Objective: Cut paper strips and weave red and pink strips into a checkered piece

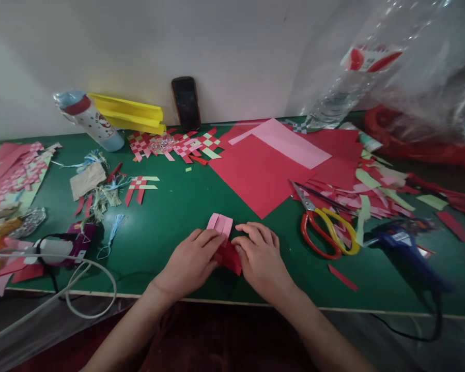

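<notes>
Close to the table's front edge, my left hand [194, 261] is closed on pink paper strips [220, 225] and the red paper strips [231, 259] beneath them. The pink strips lie side by side and point away from me, and their near ends are hidden by my left fingers. My right hand [261, 261] has its fingers curled, with thumb and fingertips at the right edge of the red strips. How the pink and red strips cross is partly hidden between the hands.
Scissors [325, 227] and a blue glue gun [406, 248] lie right. Behind are red paper sheets [256, 170], a phone [186, 103] and a patterned bottle [93, 121]. Woven paper pieces [178, 144] and tassels [114, 232] lie left of centre, paper scraps [372, 196] right.
</notes>
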`<state>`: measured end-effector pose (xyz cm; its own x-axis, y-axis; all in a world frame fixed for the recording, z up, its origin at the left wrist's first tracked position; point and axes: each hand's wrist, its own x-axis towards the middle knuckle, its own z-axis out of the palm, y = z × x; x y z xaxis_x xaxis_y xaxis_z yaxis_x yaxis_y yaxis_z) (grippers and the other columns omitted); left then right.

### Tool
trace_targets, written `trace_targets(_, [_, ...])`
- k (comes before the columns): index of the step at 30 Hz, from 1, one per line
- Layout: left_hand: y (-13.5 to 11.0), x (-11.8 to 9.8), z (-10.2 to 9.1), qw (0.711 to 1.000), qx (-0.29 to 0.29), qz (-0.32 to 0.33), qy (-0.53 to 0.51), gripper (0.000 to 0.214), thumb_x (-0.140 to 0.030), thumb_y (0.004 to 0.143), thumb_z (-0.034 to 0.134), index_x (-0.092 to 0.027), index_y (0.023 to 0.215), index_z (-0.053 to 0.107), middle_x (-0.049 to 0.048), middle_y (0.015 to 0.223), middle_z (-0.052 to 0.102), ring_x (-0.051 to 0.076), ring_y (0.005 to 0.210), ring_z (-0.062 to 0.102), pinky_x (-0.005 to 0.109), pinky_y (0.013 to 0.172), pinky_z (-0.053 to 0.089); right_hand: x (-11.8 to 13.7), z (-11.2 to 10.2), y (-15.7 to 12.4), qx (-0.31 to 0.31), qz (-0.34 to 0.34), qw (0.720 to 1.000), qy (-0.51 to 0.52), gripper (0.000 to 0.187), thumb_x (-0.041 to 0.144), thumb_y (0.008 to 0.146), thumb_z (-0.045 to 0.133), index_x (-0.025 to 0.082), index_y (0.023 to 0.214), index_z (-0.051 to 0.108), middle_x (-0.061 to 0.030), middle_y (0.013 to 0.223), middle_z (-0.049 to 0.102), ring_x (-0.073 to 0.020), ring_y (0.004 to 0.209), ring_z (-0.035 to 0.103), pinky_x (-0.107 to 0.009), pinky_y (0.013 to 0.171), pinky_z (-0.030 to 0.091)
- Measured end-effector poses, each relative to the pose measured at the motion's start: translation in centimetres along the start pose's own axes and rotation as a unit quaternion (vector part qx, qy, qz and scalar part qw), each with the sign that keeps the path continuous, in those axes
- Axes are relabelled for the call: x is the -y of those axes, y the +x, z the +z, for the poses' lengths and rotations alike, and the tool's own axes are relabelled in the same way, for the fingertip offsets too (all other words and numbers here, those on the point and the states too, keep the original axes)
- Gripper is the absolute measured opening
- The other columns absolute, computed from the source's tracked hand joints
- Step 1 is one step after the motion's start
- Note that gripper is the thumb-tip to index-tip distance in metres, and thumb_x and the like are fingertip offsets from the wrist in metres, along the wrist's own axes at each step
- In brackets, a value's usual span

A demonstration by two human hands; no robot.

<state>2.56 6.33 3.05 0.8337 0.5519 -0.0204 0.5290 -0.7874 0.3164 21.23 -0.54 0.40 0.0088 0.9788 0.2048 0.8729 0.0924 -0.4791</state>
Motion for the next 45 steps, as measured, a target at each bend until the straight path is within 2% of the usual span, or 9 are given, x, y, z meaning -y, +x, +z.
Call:
trace_targets(13, [-0.3,0.0,0.3,1.000,-0.020,-0.010,0.007,0.046,-0.019,0.087,0.056,-0.019,0.132,0.045,0.0102,0.126,0.055,0.025,0.112,0.053,0.042,0.096,0.048,-0.2,-0.9,0.0,0.015,-0.026,1.000,0.000,0.018,0.026,0.090,0.054,0.023,0.102,0.068,-0.0082,0.117,0.065,-0.0277,0.117,0.050,-0.048,0.096,0.040])
trace_targets(15, [-0.3,0.0,0.3,1.000,-0.024,-0.005,0.003,0.047,-0.017,0.087,0.056,-0.018,0.132,0.044,0.0103,0.127,0.054,0.024,0.112,0.053,0.042,0.098,0.047,-0.2,-1.1,-0.2,0.004,-0.050,0.999,0.001,0.021,0.024,0.093,0.051,0.022,0.105,0.068,-0.0075,0.116,0.067,-0.0263,0.116,0.052,-0.046,0.096,0.041])
trace_targets(20, [-0.5,-0.2,0.4,0.999,-0.035,-0.002,0.008,0.041,-0.016,0.088,0.054,-0.018,0.129,0.047,0.0098,0.125,0.056,0.023,0.108,0.054,0.041,0.097,0.046,-0.2,-1.1,-1.7,0.024,-0.175,0.984,-0.007,0.024,0.020,0.095,0.050,0.025,0.110,0.068,-0.0029,0.113,0.071,-0.0207,0.116,0.055,-0.041,0.099,0.040])
trace_targets(26, [-0.6,0.1,0.7,0.999,-0.033,0.000,0.015,0.037,-0.024,0.091,0.054,-0.018,0.127,0.049,0.0101,0.127,0.056,0.022,0.109,0.055,0.040,0.096,0.048,-1.1,-0.6,-3.1,0.021,-0.206,0.978,-0.037,0.027,0.018,0.093,0.051,0.025,0.114,0.068,-0.0019,0.116,0.071,-0.0190,0.118,0.057,-0.041,0.103,0.037])
trace_targets(29, [-1.3,0.3,1.4,0.998,-0.069,0.007,0.006,0.036,-0.022,0.092,0.053,-0.017,0.127,0.049,0.0105,0.126,0.055,0.022,0.111,0.055,0.039,0.096,0.050,-1.2,-0.7,-3.0,0.019,-0.204,0.978,-0.028,0.026,0.019,0.094,0.050,0.026,0.111,0.068,-0.0010,0.116,0.071,-0.0182,0.117,0.059,-0.039,0.102,0.038])
trace_targets(33, [-3.1,-0.3,2.7,0.988,-0.147,0.031,0.038,0.023,-0.016,0.093,0.049,-0.017,0.114,0.060,0.0078,0.116,0.062,0.021,0.111,0.056,0.038,0.103,0.045,-1.1,-0.8,-2.8,0.029,-0.196,0.980,-0.008,0.026,0.021,0.096,0.047,0.025,0.112,0.067,-0.0015,0.117,0.071,-0.0185,0.118,0.058,-0.039,0.102,0.037])
trace_targets(36, [-4.4,-1.0,3.4,0.985,-0.145,0.023,0.087,0.036,-0.036,0.092,0.055,-0.019,0.124,0.057,0.0077,0.130,0.058,0.027,0.126,0.047,0.048,0.111,0.034,-1.1,-0.9,-2.9,0.041,-0.196,0.980,-0.005,0.027,0.020,0.096,0.046,0.024,0.113,0.067,-0.0028,0.118,0.070,-0.0198,0.119,0.057,-0.041,0.102,0.038])
trace_targets(39, [-5.0,-1.2,3.8,0.986,-0.111,0.026,0.121,0.062,-0.062,0.087,0.049,-0.023,0.136,0.049,0.0070,0.143,0.049,0.031,0.136,0.037,0.052,0.114,0.027,-1.2,-1.4,-2.6,0.061,-0.200,0.978,-0.011,0.027,0.020,0.096,0.046,0.024,0.112,0.068,-0.0039,0.118,0.070,-0.0211,0.119,0.057,-0.042,0.100,0.040])
trace_targets(45, [-5.1,-0.7,4.3,0.986,-0.099,0.023,0.131,0.073,-0.072,0.087,0.034,-0.024,0.142,0.042,0.0069,0.147,0.045,0.029,0.138,0.034,0.050,0.117,0.015,0.5,-2.2,-0.4,0.042,-0.221,0.974,-0.013,0.025,0.020,0.095,0.048,0.019,0.111,0.068,-0.0068,0.115,0.071,-0.0192,0.112,0.062,-0.040,0.100,0.043])
